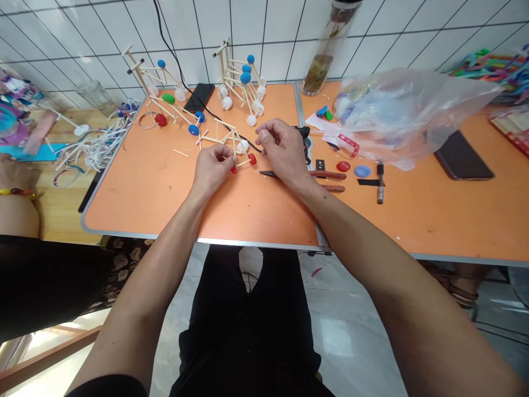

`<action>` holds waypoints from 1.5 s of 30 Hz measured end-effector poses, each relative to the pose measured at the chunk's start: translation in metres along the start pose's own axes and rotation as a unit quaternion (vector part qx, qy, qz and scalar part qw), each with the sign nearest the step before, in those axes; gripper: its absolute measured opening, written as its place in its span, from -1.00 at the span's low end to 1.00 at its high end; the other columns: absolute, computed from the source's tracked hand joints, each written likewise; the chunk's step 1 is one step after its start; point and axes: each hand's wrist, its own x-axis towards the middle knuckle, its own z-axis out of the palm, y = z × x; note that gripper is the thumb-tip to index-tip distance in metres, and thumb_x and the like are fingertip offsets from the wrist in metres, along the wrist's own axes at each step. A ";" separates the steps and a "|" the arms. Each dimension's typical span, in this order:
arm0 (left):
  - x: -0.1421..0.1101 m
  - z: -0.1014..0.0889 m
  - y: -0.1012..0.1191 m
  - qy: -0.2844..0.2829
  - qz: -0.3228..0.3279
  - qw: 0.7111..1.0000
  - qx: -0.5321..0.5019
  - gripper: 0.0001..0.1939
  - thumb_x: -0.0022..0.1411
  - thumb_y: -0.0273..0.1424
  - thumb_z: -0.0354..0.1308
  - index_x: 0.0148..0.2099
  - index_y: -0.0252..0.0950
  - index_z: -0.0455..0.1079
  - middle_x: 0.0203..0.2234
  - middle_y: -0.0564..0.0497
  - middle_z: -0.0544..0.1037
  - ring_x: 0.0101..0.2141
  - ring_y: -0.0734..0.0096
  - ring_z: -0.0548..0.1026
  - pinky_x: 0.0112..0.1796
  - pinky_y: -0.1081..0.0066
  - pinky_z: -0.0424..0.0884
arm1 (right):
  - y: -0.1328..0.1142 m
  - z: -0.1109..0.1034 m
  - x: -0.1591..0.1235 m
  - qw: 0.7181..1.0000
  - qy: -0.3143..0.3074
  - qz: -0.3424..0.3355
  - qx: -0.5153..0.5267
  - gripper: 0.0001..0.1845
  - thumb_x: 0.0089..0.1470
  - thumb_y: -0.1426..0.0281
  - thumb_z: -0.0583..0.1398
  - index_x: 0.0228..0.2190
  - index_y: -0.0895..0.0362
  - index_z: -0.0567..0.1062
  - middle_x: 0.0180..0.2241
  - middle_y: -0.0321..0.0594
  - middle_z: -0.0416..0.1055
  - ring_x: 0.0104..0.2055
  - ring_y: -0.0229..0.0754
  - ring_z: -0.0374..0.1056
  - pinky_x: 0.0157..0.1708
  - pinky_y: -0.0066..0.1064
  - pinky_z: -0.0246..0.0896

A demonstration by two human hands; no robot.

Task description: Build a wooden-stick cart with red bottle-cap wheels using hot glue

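A small frame of thin wooden sticks (pixel 225 139) with red clay balls (pixel 252 159) at its joints lies on the orange table (pixel 157 187). My left hand (pixel 212 168) is closed, pinching one stick of this frame near a red ball. My right hand (pixel 281 151) is just to the right of the frame, its fingers curled and pinched together over something too small to make out. A white ball (pixel 243 146) sits on the frame between my hands.
Two finished stick-and-ball models (pixel 242 82) (pixel 165 99) stand at the back. Red-handled pliers (pixel 326 176), a clear plastic bag (pixel 397 110), a black phone (pixel 463 157), a jar (pixel 330 47) and clay pieces (pixel 362 171) lie right. Another person's arm (pixel 16 193) is at left.
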 end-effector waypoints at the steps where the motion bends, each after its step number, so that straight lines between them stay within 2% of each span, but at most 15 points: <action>1: -0.002 -0.001 0.004 0.003 -0.005 1.000 -0.012 -0.71 0.29 -0.67 0.43 -0.38 -0.19 0.56 -0.56 0.11 0.63 -0.50 0.43 0.54 -0.37 0.40 0.34 | 0.004 0.000 0.001 1.000 0.007 -0.005 0.012 -0.50 0.64 -0.20 0.33 0.01 -0.03 0.68 -0.14 -0.20 0.67 -0.13 -0.02 0.57 0.02 -0.12 0.62; 6: -0.008 -0.002 0.026 0.016 -0.020 0.998 -0.050 -0.73 0.23 -0.64 0.46 -0.43 -0.22 0.59 -0.58 0.08 0.63 -0.54 0.48 0.49 -0.43 0.47 0.36 | 0.015 0.003 0.003 0.999 0.014 0.005 0.050 -0.58 0.62 -0.12 0.37 0.01 -0.04 0.69 -0.17 -0.22 0.69 -0.18 -0.06 0.58 -0.05 -0.17 0.60; 9: -0.007 -0.002 0.033 0.030 -0.020 0.998 -0.053 -0.71 0.25 -0.64 0.43 -0.45 -0.21 0.59 -0.61 0.11 0.60 -0.57 0.51 0.45 -0.43 0.49 0.39 | 0.011 0.005 0.002 0.999 0.019 0.001 0.050 -0.75 0.59 0.07 0.40 -0.02 -0.02 0.69 -0.18 -0.24 0.69 -0.18 -0.08 0.57 -0.07 -0.19 0.55; 12: -0.006 -0.003 0.034 0.046 -0.010 0.997 -0.056 -0.71 0.29 -0.63 0.44 -0.44 -0.21 0.61 -0.60 0.11 0.60 -0.58 0.53 0.42 -0.47 0.51 0.33 | 0.004 0.005 0.002 0.999 0.021 -0.001 0.045 -0.92 0.49 0.28 0.41 -0.05 0.01 0.69 -0.20 -0.27 0.67 -0.18 -0.12 0.55 -0.07 -0.23 0.50; 15: -0.006 -0.004 0.033 0.068 -0.003 0.996 -0.057 -0.68 0.33 -0.63 0.47 -0.45 -0.21 0.61 -0.60 0.11 0.61 -0.59 0.56 0.39 -0.50 0.51 0.25 | -0.003 0.005 0.001 0.999 0.030 0.002 0.038 -0.92 0.40 0.42 0.37 -0.10 0.04 0.69 -0.23 -0.28 0.65 -0.20 -0.14 0.53 -0.11 -0.27 0.46; 17: -0.007 -0.003 0.033 0.078 -0.007 0.995 -0.061 -0.66 0.35 -0.64 0.48 -0.45 -0.22 0.61 -0.60 0.11 0.62 -0.59 0.56 0.40 -0.49 0.51 0.27 | -0.009 0.006 -0.001 0.999 0.032 0.002 0.025 -0.90 0.35 0.47 0.34 -0.15 0.06 0.69 -0.26 -0.28 0.64 -0.23 -0.14 0.51 -0.15 -0.27 0.42; 20: -0.010 -0.003 0.034 0.075 -0.006 0.995 -0.058 -0.68 0.39 -0.59 0.53 -0.42 -0.21 0.64 -0.58 0.09 0.66 -0.56 0.53 0.47 -0.46 0.51 0.32 | -0.018 0.007 -0.004 1.000 0.015 -0.005 -0.001 -0.91 0.32 0.48 0.34 -0.22 0.07 0.69 -0.32 -0.27 0.62 -0.28 -0.11 0.48 -0.19 -0.26 0.36; 25: -0.013 -0.003 0.031 0.086 -0.004 0.995 -0.049 -0.64 0.37 -0.44 0.68 -0.42 -0.21 0.63 -0.54 0.07 0.68 -0.51 0.48 0.53 -0.43 0.48 0.39 | -0.032 0.011 -0.013 0.998 -0.039 -0.033 -0.044 -0.94 0.39 0.40 0.38 -0.21 0.06 0.70 -0.28 -0.23 0.68 -0.24 -0.06 0.53 -0.12 -0.22 0.36; 28: -0.011 -0.003 0.027 0.102 -0.003 0.993 -0.060 -0.65 0.37 -0.49 0.66 -0.41 -0.21 0.63 -0.51 0.08 0.68 -0.49 0.48 0.54 -0.37 0.47 0.45 | -0.036 0.016 -0.018 0.995 -0.066 -0.025 -0.071 -0.95 0.38 0.35 0.43 -0.14 0.05 0.70 -0.23 -0.21 0.73 -0.21 -0.03 0.57 -0.12 -0.20 0.36; 32: -0.008 0.000 0.023 0.121 0.003 0.989 -0.084 -0.66 0.40 -0.63 0.56 -0.41 -0.22 0.64 -0.50 0.11 0.64 -0.47 0.51 0.49 -0.32 0.49 0.47 | -0.038 0.024 -0.024 0.990 -0.089 -0.016 -0.107 -0.75 0.30 0.30 0.52 -0.03 0.03 0.69 -0.16 -0.18 0.77 -0.16 0.05 0.62 -0.10 -0.15 0.38; 37: -0.011 0.007 0.026 0.123 -0.010 0.987 -0.101 -0.67 0.40 -0.63 0.52 -0.40 -0.24 0.64 -0.51 0.13 0.59 -0.48 0.52 0.43 -0.34 0.52 0.44 | -0.039 0.033 -0.026 0.994 -0.088 0.016 -0.055 -0.69 0.24 0.37 0.49 -0.01 0.01 0.64 -0.12 -0.22 0.79 -0.19 0.02 0.64 -0.11 -0.16 0.44; 45: -0.016 0.014 0.037 0.121 -0.034 0.983 -0.135 -0.64 0.42 -0.65 0.50 -0.42 -0.26 0.62 -0.54 0.14 0.54 -0.49 0.55 0.37 -0.37 0.54 0.39 | -0.044 0.031 -0.025 0.998 -0.064 0.029 0.002 -0.87 0.21 0.38 0.43 -0.20 0.01 0.63 -0.21 -0.25 0.76 -0.26 -0.09 0.56 -0.14 -0.23 0.47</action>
